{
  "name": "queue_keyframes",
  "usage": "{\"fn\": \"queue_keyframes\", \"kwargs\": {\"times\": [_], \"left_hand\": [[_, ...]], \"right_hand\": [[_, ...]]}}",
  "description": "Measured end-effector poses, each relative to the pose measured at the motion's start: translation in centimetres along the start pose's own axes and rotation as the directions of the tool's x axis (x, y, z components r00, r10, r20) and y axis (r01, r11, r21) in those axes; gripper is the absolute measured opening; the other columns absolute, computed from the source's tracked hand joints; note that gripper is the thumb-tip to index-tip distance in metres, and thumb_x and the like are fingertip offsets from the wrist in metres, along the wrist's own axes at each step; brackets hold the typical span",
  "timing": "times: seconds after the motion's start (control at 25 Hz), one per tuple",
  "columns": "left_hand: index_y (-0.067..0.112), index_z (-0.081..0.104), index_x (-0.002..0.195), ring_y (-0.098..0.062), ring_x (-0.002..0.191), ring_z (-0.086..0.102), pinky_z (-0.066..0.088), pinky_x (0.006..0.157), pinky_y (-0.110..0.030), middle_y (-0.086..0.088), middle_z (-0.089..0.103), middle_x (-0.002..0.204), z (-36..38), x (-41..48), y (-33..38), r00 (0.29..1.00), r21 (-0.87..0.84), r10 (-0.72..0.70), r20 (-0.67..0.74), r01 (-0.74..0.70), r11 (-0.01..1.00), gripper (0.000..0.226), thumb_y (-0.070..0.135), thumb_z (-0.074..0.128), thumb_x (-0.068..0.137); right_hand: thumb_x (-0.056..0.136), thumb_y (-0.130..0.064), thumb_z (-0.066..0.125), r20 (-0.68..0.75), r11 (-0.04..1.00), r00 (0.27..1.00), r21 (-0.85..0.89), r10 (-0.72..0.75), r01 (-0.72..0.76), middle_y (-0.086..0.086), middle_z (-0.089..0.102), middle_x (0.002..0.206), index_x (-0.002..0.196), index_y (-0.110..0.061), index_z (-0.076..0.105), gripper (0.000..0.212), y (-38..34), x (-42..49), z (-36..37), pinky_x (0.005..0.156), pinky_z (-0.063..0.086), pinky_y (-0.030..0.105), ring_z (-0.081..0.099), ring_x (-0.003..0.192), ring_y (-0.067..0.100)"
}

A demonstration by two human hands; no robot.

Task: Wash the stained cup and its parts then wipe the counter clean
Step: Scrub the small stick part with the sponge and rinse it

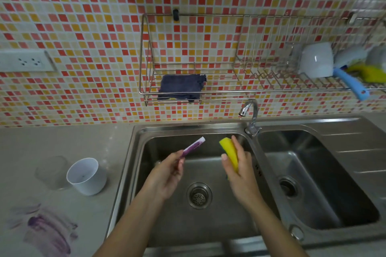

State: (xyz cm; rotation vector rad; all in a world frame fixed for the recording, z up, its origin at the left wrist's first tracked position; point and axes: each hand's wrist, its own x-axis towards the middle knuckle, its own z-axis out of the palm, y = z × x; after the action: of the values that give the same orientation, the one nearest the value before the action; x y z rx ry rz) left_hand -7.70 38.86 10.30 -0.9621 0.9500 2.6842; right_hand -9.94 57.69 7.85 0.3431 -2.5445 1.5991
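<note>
Over the left sink basin (158, 146), my left hand (169, 171) pinches a white straw-like cup part (193, 146) smeared with purple; it points up and to the right. My right hand (238, 169) grips a yellow sponge (229, 152) with a green underside, a short gap right of the part. A white cup (85, 176) stands on the grey counter (62, 137) left of the sink, with a clear plastic piece (51, 171) beside it. A purple stain (48, 229) smears the counter at lower left.
The faucet (249, 115) stands between the two basins; the right basin (317, 183) has a drainboard beyond it. A wall rack (188, 89) holds a dark blue cloth (181, 86); its right part carries white cups (316, 59) and a blue-handled tool (351, 83). A socket (25, 61) is at left.
</note>
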Motion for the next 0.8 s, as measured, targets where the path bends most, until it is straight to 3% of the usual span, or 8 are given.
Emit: {"fn": "queue_keyframes", "kwargs": {"times": [0.12,0.2,0.32,0.44,0.52,0.64,0.72,0.8], "left_hand": [[0.001,0.067,0.087,-0.006,0.046,0.059,0.050,0.045,-0.011,-0.005,0.063,0.060,0.6,-0.2,-1.0,1.000,0.121,0.028,0.011,-0.029,0.992,0.008,0.008,0.063,0.084],[0.002,0.067,0.089,-0.006,0.048,0.058,0.050,0.046,-0.013,-0.004,0.064,0.062,1.3,-0.4,-1.7,0.996,0.260,0.066,0.056,-0.078,0.962,0.010,0.009,0.061,0.087],[0.001,0.064,0.089,-0.006,0.049,0.058,0.049,0.047,-0.012,-0.004,0.063,0.062,2.5,-1.1,-2.3,0.989,0.351,0.097,0.112,-0.131,0.927,0.009,0.008,0.058,0.089],[-0.003,0.064,0.094,-0.005,0.045,0.056,0.047,0.044,-0.010,-0.004,0.061,0.056,2.9,-1.4,-2.2,0.991,0.302,0.050,0.124,-0.086,0.949,0.013,0.006,0.057,0.089],[-0.005,0.064,0.093,-0.004,0.042,0.055,0.046,0.041,-0.009,-0.004,0.060,0.054,3.1,-1.3,-2.2,0.994,0.245,0.001,0.110,-0.028,0.969,0.013,0.005,0.057,0.089],[-0.003,0.063,0.090,-0.004,0.040,0.055,0.044,0.038,-0.008,-0.005,0.059,0.053,3.4,-1.3,-2.2,0.994,0.191,-0.052,0.096,0.033,0.981,0.010,0.005,0.055,0.089],[-0.001,0.062,0.086,-0.004,0.039,0.054,0.043,0.037,-0.008,-0.005,0.059,0.051,3.7,-1.3,-2.1,0.993,0.173,-0.072,0.092,0.055,0.983,0.010,0.004,0.055,0.089],[-0.001,0.061,0.085,-0.004,0.038,0.054,0.043,0.037,-0.008,-0.006,0.059,0.050,3.7,-1.2,-1.6,0.993,0.148,-0.077,0.086,0.064,0.987,0.010,0.004,0.055,0.089]], "right_hand": [[0.095,-0.048,0.034,-0.105,0.950,0.956,-0.188,-0.273,0.251,0.005,0.035,0.108,0.143,-0.028,0.021,0.054,0.6,0.3,0.9,0.087,0.029,0.001,0.040,0.094,-0.009],[0.097,-0.042,0.033,-0.152,0.894,0.899,-0.258,-0.411,0.365,0.006,0.034,0.104,0.141,-0.016,0.032,0.051,0.6,0.8,1.2,0.089,0.027,0.001,0.035,0.084,0.000],[0.095,-0.028,0.043,-0.167,0.830,0.837,-0.326,-0.521,0.452,-0.003,0.027,0.102,0.136,-0.012,0.040,0.044,1.1,1.6,1.4,0.086,0.033,0.008,0.034,0.088,0.005],[0.091,-0.025,0.044,-0.080,0.775,0.838,-0.435,-0.541,0.459,0.000,0.031,0.101,0.138,-0.021,0.037,0.048,2.1,2.1,1.4,0.072,0.049,0.029,0.039,0.085,0.012],[0.091,-0.025,0.044,-0.092,0.787,0.854,-0.448,-0.512,0.423,0.007,0.036,0.100,0.139,-0.020,0.036,0.049,2.5,2.2,1.4,0.068,0.051,0.035,0.041,0.084,0.014],[0.092,-0.027,0.041,-0.064,0.764,0.847,-0.471,-0.528,0.441,0.014,0.042,0.096,0.139,-0.018,0.036,0.049,2.2,2.5,0.8,0.068,0.048,0.031,0.044,0.081,0.017],[0.093,-0.029,0.039,-0.169,0.852,0.884,-0.395,-0.436,0.345,0.009,0.038,0.096,0.140,-0.013,0.039,0.049,1.8,3.1,0.2,0.075,0.042,0.026,0.037,0.084,0.010],[0.095,-0.027,0.038,-0.194,0.862,0.886,-0.387,-0.422,0.326,0.005,0.033,0.097,0.140,-0.009,0.039,0.049,1.6,3.2,0.0,0.078,0.037,0.021,0.033,0.084,0.008]]}}
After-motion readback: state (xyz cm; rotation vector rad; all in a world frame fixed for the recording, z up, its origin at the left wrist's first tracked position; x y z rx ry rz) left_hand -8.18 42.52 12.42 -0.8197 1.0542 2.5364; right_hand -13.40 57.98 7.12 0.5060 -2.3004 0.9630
